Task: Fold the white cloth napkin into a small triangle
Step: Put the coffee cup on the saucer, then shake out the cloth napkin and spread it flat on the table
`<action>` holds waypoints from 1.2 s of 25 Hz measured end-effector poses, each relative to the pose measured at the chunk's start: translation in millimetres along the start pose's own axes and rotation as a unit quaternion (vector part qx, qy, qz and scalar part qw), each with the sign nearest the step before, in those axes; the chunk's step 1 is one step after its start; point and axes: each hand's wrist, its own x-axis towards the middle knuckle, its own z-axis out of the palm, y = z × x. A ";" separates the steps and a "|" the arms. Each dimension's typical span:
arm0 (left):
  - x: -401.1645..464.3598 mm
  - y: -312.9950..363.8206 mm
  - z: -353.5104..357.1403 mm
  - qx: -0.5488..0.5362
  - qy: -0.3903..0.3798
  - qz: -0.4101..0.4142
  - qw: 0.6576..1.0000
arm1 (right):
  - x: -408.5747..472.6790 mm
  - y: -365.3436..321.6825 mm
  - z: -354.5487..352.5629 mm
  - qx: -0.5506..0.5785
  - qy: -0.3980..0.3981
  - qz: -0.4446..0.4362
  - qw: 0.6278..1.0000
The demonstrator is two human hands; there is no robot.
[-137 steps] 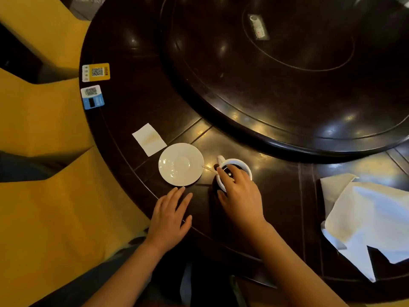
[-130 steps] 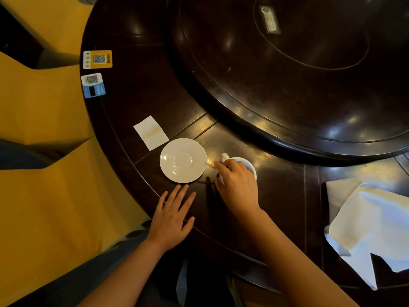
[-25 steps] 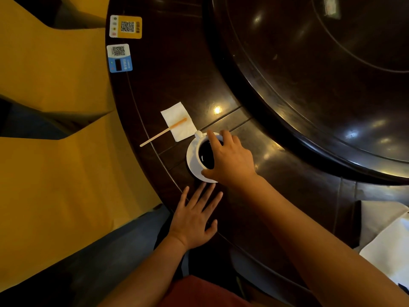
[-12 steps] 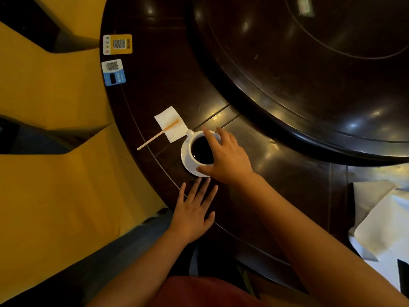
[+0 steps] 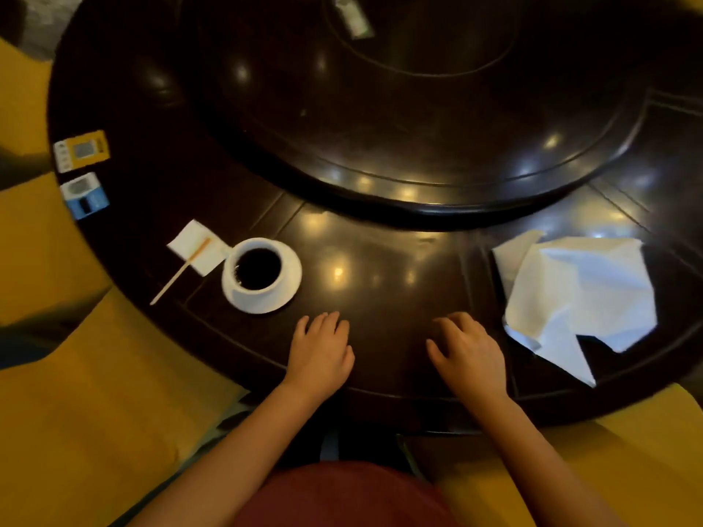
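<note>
White cloth napkin (image 5: 578, 294) lies crumpled and unfolded at the table's near right edge, untouched.

The right hand (image 5: 469, 355) rests palm down just left of it, fingers loosely curled, holding nothing; the left hand (image 5: 321, 353) lies flat, also empty. Further left, a full coffee cup (image 5: 256, 270) stands on its saucer (image 5: 287, 292) on the dark table (image 5: 380, 260).
</note>
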 end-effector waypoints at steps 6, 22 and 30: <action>63.0 119.1 -24.7 -0.034 0.000 0.195 0.980 | -18.0 107.5 -32.1 -0.017 0.138 0.111 0.984; 145.2 203.6 11.0 0.074 -0.107 0.310 0.942 | -9.0 175.9 23.8 0.049 -0.018 0.088 0.995; 136.3 178.0 -33.2 -0.193 -0.101 0.158 0.963 | -14.0 123.8 7.7 0.064 0.117 0.063 0.989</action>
